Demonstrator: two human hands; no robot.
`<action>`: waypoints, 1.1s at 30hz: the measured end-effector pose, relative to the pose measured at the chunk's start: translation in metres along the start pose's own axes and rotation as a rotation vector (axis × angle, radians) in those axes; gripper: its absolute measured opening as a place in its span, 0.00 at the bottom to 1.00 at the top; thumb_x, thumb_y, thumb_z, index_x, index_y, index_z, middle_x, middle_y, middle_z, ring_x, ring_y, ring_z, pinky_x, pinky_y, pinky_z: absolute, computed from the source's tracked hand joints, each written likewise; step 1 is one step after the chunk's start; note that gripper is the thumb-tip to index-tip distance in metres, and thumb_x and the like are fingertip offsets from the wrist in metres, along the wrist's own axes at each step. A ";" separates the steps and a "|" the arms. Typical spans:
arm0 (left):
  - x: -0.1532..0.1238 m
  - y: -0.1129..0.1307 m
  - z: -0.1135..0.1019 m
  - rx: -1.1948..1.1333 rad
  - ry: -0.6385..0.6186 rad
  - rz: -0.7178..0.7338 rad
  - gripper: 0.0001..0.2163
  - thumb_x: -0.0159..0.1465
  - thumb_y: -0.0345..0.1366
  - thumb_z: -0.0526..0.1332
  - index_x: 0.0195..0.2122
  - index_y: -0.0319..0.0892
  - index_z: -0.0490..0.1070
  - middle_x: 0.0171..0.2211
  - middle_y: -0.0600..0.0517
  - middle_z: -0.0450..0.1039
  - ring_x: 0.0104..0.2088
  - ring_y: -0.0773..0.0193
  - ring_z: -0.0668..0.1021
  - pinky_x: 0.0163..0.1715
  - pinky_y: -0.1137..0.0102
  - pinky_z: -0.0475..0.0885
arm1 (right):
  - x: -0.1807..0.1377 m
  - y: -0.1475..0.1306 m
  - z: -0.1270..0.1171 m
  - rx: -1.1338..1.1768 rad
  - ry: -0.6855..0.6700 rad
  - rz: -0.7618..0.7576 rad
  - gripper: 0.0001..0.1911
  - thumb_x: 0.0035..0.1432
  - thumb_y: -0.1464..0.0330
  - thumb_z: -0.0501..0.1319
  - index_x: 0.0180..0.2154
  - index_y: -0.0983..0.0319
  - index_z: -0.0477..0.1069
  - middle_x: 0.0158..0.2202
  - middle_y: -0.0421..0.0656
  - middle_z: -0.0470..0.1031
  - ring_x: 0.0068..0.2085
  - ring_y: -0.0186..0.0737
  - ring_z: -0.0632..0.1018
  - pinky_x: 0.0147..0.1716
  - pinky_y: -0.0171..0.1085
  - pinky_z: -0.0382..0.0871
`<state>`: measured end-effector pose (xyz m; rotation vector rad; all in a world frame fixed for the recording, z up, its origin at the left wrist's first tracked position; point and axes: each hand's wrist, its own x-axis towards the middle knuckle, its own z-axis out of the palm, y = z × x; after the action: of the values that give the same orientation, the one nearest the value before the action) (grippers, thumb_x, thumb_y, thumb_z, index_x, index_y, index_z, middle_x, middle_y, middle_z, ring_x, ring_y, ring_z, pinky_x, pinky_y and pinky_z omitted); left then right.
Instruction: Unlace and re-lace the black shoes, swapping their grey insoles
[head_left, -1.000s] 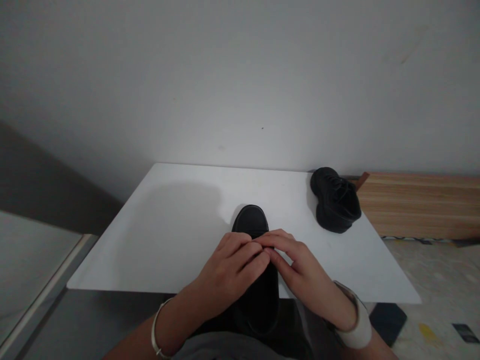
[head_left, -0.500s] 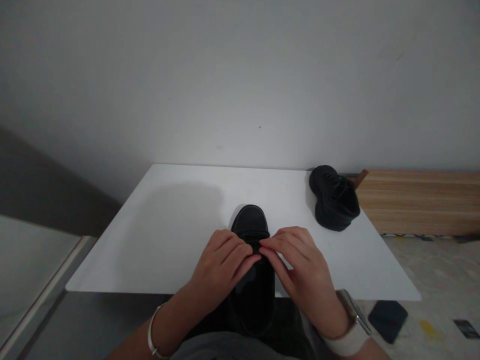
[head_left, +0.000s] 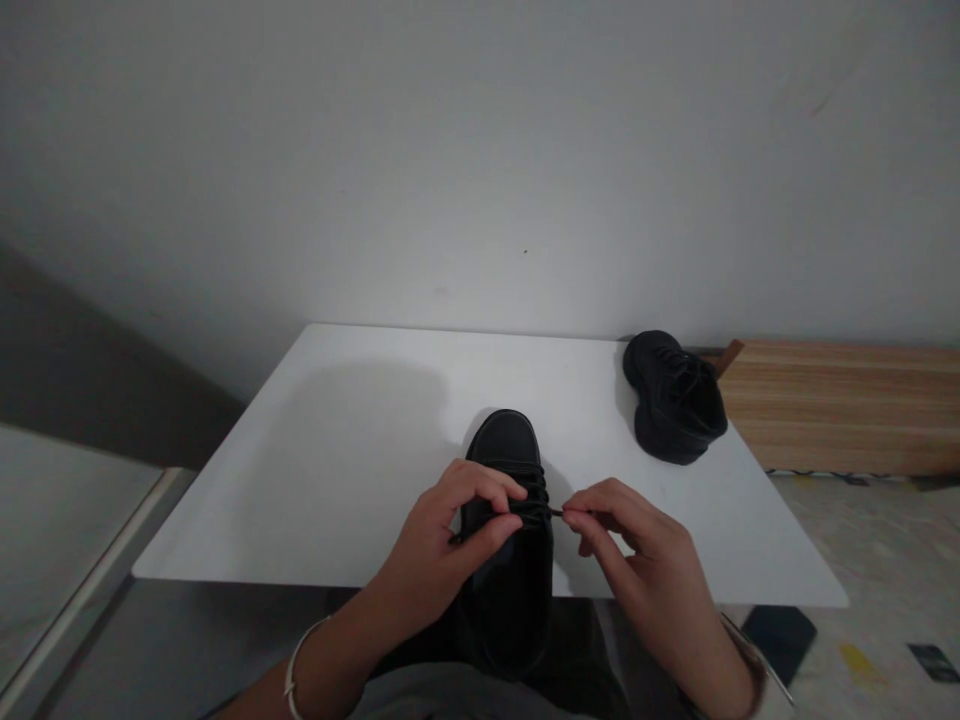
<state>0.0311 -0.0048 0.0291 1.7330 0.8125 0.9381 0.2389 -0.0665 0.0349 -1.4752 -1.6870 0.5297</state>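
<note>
A black shoe point(head_left: 507, 580) lies toe-away at the near edge of the white table point(head_left: 352, 450), its heel overhanging toward me. My left hand point(head_left: 442, 545) pinches a black shoelace point(head_left: 534, 512) over the shoe's lacing, fingers curled. My right hand point(head_left: 637, 550) pinches the other end of the lace just right of the shoe. The lace runs taut between the two hands. A second black shoe point(head_left: 675, 410) sits at the table's far right corner, away from both hands.
A wooden board point(head_left: 847, 405) lies right of the table, against the white wall. A dark flat object point(head_left: 780, 630) rests on the patterned floor at lower right. Grey floor and a pale ledge lie to the left.
My hands, joined together over the shoe's tongue before, have drawn apart. The right hand moved right, pulling the lace out tight. The shoe's lacing now shows between them.
</note>
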 end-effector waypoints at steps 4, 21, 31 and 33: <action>0.009 0.004 0.008 -0.077 -0.027 -0.095 0.05 0.65 0.31 0.62 0.31 0.43 0.73 0.30 0.53 0.78 0.32 0.64 0.80 0.35 0.70 0.73 | -0.001 -0.010 -0.004 0.111 -0.004 -0.020 0.06 0.67 0.72 0.59 0.38 0.58 0.75 0.33 0.40 0.76 0.32 0.35 0.78 0.31 0.32 0.73; 0.011 0.013 0.004 0.030 -0.092 0.070 0.06 0.63 0.27 0.65 0.33 0.44 0.80 0.29 0.53 0.80 0.33 0.63 0.78 0.35 0.68 0.74 | 0.016 -0.023 0.004 0.143 -0.042 -0.236 0.12 0.66 0.74 0.60 0.47 0.55 0.75 0.40 0.42 0.78 0.42 0.41 0.75 0.40 0.41 0.70; 0.008 0.009 0.004 0.352 -0.043 0.383 0.11 0.61 0.18 0.59 0.34 0.43 0.73 0.33 0.52 0.78 0.37 0.61 0.74 0.41 0.65 0.73 | 0.022 -0.016 0.010 0.120 -0.206 -0.074 0.14 0.70 0.73 0.54 0.47 0.56 0.76 0.37 0.43 0.78 0.42 0.43 0.74 0.41 0.44 0.68; 0.007 0.007 0.007 0.476 0.002 0.460 0.11 0.62 0.18 0.57 0.33 0.42 0.70 0.31 0.52 0.77 0.36 0.61 0.72 0.40 0.65 0.72 | 0.023 -0.017 0.011 0.109 -0.203 -0.068 0.13 0.69 0.74 0.55 0.46 0.57 0.76 0.36 0.43 0.78 0.41 0.43 0.74 0.41 0.43 0.68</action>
<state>0.0406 -0.0042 0.0353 2.4012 0.6847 1.1053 0.2203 -0.0459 0.0483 -1.3170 -1.8269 0.7426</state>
